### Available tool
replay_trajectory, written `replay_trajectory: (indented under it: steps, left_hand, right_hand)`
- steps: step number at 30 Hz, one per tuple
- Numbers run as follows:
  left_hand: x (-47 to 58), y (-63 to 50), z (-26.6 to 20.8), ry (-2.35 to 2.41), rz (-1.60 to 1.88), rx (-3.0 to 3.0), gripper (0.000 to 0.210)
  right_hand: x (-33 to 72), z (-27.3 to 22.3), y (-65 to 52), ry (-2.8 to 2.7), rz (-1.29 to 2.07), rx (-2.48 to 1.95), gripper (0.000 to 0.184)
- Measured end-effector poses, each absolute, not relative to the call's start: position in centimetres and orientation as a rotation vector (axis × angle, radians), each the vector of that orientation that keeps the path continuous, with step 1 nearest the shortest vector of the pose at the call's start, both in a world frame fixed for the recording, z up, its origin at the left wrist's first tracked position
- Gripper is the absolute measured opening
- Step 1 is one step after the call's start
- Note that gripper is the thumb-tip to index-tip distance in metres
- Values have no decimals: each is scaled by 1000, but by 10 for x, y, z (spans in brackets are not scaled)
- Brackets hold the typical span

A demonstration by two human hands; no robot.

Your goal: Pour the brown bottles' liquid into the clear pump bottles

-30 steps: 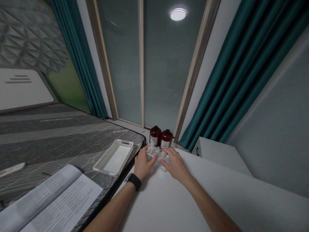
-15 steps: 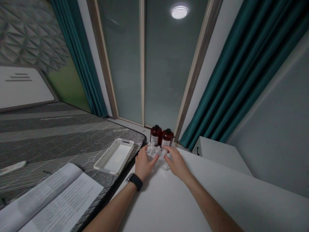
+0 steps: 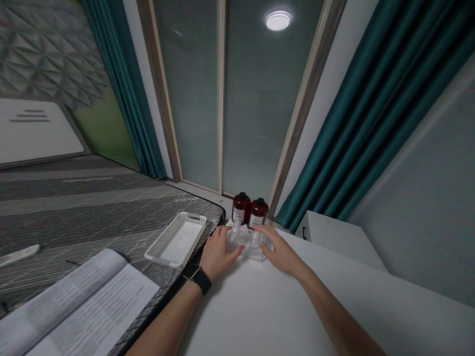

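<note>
Two small see-through plastic bottles, a left one (image 3: 236, 229) and a right one (image 3: 256, 238), stand close together at the far end of the white tabletop (image 3: 252, 306). A low clear piece, like a shallow tray, shows at their base; its exact shape is hard to make out. My left hand (image 3: 217, 251), with a dark watch on the wrist, curves along the left side, thumb and fingers apart. On the right side, my right hand (image 3: 279, 249) is likewise spread, its fingertips near the right bottle. Neither hand is visibly closed on anything. Whether fingertips touch the plastic is unclear.
Two dark red bottles (image 3: 241, 207) with black caps stand just behind. On the striped mattress (image 3: 122, 198) to the left lie a white basket (image 3: 152, 258), an open booklet (image 3: 100, 296) and a white stick-like object (image 3: 20, 255). A white cabinet (image 3: 337, 237) stands at right.
My hands have moved apart, the left one leftward and the right one rightward. More of the clear bottles now shows between them. The view has shifted slightly.
</note>
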State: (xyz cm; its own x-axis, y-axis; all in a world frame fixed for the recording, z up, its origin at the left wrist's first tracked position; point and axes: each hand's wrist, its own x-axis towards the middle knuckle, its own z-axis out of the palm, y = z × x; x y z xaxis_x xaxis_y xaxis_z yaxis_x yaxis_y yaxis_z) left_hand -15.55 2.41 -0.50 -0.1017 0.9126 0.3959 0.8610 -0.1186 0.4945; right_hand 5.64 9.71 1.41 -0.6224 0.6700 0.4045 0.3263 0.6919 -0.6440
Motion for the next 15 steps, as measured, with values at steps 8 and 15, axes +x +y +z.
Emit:
replay_trajectory:
  steps: [8,15]
  left_hand:
    - [-152,36,-20,2120,1169,1876,48]
    - [-148,40,-26,2043,1368,1838,41]
  right_hand:
    - [15,49,82,-2277,310,-805,28]
    - [-20,57,86,-2368,101,-922,15]
